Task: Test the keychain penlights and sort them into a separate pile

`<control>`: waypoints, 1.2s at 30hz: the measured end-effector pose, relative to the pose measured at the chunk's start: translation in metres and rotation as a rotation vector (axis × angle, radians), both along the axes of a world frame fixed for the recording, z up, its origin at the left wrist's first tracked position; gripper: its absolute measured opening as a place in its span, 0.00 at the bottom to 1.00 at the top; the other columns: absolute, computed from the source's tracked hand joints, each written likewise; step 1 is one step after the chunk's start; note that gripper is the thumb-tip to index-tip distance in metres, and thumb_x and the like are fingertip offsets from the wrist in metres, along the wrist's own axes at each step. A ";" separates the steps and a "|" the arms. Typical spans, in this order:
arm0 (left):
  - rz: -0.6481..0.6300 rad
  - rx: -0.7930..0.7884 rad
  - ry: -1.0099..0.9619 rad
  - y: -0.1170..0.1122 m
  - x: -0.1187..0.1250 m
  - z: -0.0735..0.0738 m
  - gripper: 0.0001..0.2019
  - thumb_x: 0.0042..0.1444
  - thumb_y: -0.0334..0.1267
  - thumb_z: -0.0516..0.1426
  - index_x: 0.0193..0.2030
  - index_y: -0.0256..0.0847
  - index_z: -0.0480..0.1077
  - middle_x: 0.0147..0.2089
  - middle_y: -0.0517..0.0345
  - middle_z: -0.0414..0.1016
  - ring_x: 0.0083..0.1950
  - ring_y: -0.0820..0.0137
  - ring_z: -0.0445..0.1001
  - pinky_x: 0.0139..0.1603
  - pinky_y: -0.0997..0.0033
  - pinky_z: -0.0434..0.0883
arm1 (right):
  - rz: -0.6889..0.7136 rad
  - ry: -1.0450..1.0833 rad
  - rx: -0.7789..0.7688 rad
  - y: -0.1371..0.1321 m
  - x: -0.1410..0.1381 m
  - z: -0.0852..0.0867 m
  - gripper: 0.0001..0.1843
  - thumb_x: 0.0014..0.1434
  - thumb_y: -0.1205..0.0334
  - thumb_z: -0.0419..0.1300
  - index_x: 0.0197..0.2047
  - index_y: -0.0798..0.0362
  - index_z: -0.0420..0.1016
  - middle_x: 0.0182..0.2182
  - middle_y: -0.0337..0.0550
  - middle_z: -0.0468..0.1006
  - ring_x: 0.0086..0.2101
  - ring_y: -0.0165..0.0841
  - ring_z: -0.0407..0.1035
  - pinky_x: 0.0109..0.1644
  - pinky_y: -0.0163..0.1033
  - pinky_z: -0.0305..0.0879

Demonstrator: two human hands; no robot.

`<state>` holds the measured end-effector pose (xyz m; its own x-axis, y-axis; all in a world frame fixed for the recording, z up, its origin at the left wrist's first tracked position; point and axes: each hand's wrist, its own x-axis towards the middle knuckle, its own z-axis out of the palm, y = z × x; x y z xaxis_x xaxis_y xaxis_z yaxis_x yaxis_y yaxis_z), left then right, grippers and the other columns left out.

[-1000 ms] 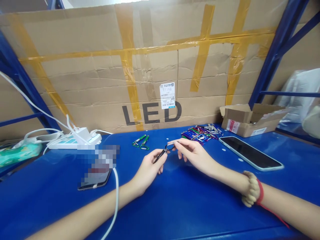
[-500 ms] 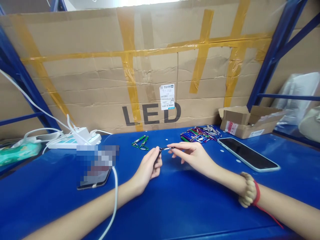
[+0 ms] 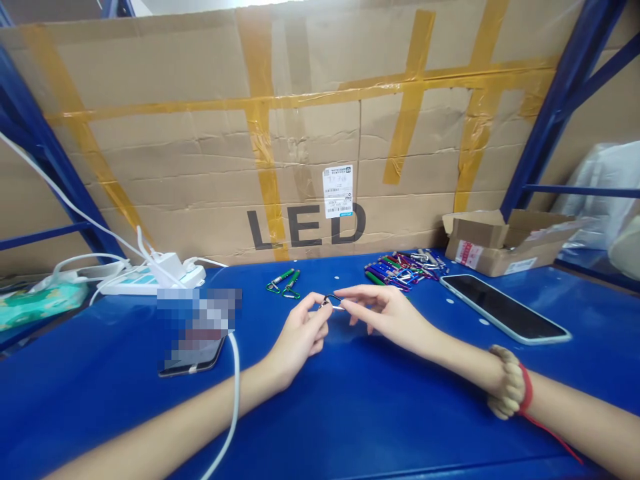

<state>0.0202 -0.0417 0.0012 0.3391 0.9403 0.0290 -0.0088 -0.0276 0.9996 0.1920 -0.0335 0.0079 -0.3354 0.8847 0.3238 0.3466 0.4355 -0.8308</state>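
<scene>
My left hand is closed round a small dark pen-like piece, mostly hidden in the fingers. Its end carries a black clip ring, which my right hand pinches between thumb and forefinger. Both hands meet just above the blue table. Two green clip pieces lie a little behind the left hand. A pile of several coloured pieces lies behind the right hand.
A phone lies face up at the right, beside an open cardboard box. Another phone on a white cable lies at the left, with a power strip behind. A taped cardboard sheet closes the back.
The dark piece has slid deeper into my left hand and the hands have closed together. The clip ring has turned from edge-on to an open loop at my right fingertips.
</scene>
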 end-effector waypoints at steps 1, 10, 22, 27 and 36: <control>-0.012 0.008 0.017 0.000 0.000 -0.001 0.14 0.53 0.51 0.55 0.34 0.42 0.59 0.17 0.74 0.47 0.16 0.82 0.44 0.16 0.82 0.44 | -0.012 0.008 -0.010 0.001 0.001 0.000 0.23 0.56 0.51 0.58 0.49 0.56 0.76 0.30 0.45 0.80 0.24 0.29 0.71 0.22 0.32 0.66; 0.044 0.017 0.075 -0.005 0.000 0.003 0.15 0.52 0.52 0.53 0.35 0.41 0.62 0.17 0.68 0.58 0.19 0.79 0.53 0.19 0.80 0.47 | -0.049 0.067 -0.102 0.010 0.003 -0.005 0.21 0.51 0.48 0.61 0.40 0.58 0.78 0.25 0.42 0.78 0.22 0.28 0.69 0.25 0.35 0.67; 0.101 0.139 0.069 0.002 -0.002 -0.008 0.14 0.53 0.47 0.57 0.39 0.38 0.68 0.25 0.65 0.63 0.25 0.77 0.58 0.26 0.76 0.54 | 0.040 -0.022 -0.032 0.010 0.003 -0.009 0.17 0.53 0.49 0.60 0.32 0.56 0.78 0.28 0.41 0.77 0.28 0.30 0.68 0.30 0.35 0.66; 0.101 0.166 0.080 0.000 -0.001 -0.003 0.12 0.53 0.46 0.57 0.36 0.38 0.69 0.25 0.64 0.64 0.25 0.76 0.59 0.26 0.75 0.54 | -0.003 0.021 0.001 0.010 0.003 -0.007 0.13 0.51 0.53 0.61 0.31 0.56 0.77 0.28 0.41 0.77 0.28 0.30 0.68 0.33 0.35 0.65; 0.088 0.180 0.179 -0.002 -0.001 0.001 0.10 0.52 0.41 0.57 0.35 0.34 0.70 0.24 0.63 0.65 0.25 0.78 0.59 0.24 0.77 0.54 | 0.022 0.261 -0.180 0.007 -0.001 -0.003 0.13 0.45 0.57 0.66 0.32 0.55 0.72 0.24 0.40 0.77 0.27 0.30 0.73 0.29 0.33 0.70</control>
